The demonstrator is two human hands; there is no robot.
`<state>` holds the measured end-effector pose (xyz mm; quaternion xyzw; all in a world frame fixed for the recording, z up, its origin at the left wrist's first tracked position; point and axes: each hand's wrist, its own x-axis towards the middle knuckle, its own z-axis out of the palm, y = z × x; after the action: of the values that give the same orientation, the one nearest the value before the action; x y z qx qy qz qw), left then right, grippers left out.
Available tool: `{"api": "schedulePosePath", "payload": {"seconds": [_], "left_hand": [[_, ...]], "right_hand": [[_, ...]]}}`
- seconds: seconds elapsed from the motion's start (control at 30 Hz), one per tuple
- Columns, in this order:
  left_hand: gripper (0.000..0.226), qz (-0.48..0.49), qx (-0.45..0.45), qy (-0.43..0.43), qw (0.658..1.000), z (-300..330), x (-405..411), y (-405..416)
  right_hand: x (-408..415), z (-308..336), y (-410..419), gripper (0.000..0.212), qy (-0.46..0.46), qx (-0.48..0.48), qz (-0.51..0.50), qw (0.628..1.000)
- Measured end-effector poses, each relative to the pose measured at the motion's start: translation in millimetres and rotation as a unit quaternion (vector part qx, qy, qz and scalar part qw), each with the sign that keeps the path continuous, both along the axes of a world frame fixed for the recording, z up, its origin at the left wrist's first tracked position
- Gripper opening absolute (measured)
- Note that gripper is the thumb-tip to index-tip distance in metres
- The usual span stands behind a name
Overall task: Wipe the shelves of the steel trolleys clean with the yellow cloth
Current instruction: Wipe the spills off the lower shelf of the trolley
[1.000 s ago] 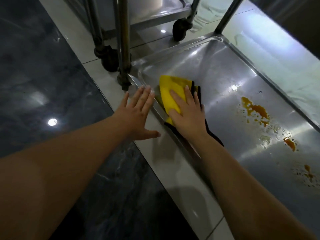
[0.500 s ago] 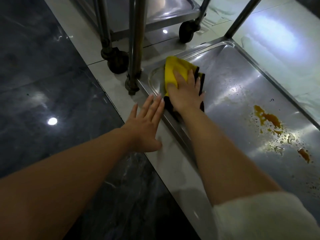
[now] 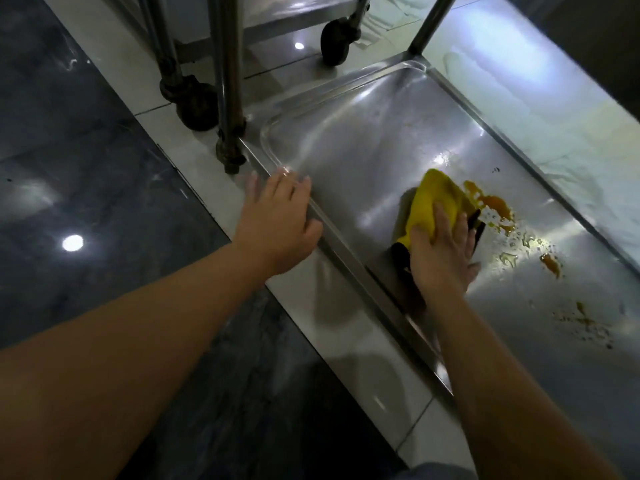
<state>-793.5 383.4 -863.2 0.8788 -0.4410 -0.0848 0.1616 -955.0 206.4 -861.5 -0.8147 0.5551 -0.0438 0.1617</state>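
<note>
While the right hand [image 3: 441,252] lies flat, fingers straight, pressing the yellow cloth [image 3: 434,206] onto the steel shelf [image 3: 363,140], the cloth's far edge touches the orange spill [image 3: 493,206]. More orange spots [image 3: 550,265] dot the shelf to the right. Over on the left, the left hand [image 3: 278,221] rests open on the shelf's near rim, beside the trolley post [image 3: 230,81], and a second trolley's castor [image 3: 334,41] stands on the floor behind

Both forearms are bare to the frame edge; left hand [image 3: 280,223] and right hand [image 3: 441,251] wear no gloves, rings or watch
</note>
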Motion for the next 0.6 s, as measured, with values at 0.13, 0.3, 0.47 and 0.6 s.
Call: {"api": "schedulePosePath", "payload": {"seconds": [0.13,0.3,0.47,0.6], "left_hand": [[0.085,-0.049,0.057,-0.022,0.997,-1.3,-48.2,-39.2],[0.098,-0.054,0.109,-0.063,0.991,-11.9,-61.6,-47.6],[0.095,-0.054,0.150,-0.068,0.985,-10.0,-58.7,-50.9],[0.093,-0.058,0.156,-0.070,0.983,-6.5,-54.2,-51.9]], "right_hand": [[-42.3,-1.0,34.7,0.070,-0.010,-0.029,-0.003,1.000],[-32.2,-1.5,34.3,0.061,0.005,-0.025,0.006,1.000],[21.2,3.0,-5.3,0.058,-0.001,-0.002,0.122,0.993],[31.9,0.1,-21.8,0.060,-0.008,0.007,0.170,0.985]]}}
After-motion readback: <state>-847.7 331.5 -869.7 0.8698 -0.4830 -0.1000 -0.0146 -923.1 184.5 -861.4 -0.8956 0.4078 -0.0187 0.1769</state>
